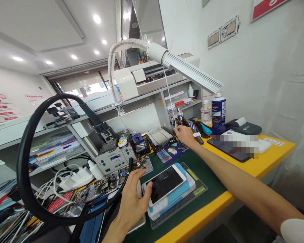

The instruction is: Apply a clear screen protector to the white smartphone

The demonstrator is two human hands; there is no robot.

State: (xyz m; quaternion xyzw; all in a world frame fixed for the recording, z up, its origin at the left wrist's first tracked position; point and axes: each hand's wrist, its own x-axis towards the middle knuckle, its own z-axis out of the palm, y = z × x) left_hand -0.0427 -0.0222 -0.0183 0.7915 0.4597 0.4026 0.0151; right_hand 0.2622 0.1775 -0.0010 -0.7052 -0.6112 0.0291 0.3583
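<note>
A white phone point(167, 184) with a dark screen lies face up on a blue and white box point(172, 202). My left hand point(133, 199) is at its left side, the thumb touching the phone's edge and the fingers stretched out, apart from the thumb. Farther back, my right hand point(186, 135) pinches the lower end of a thin white cord point(168, 89). That cord hangs from a white lamp point(192, 71) on a bent, flexible neck. Under the box lies a grey perforated mat point(200, 185). My left hand partly covers a flat, light-edged device point(139, 222).
A thick black hose point(22, 168) loops across the left side from a grey soldering station point(115, 160). Circuit boards point(98, 187) and white cables crowd the left. A dark tablet point(225, 148), a blue spray can point(218, 109) and a clear bottle point(206, 113) stand or lie right.
</note>
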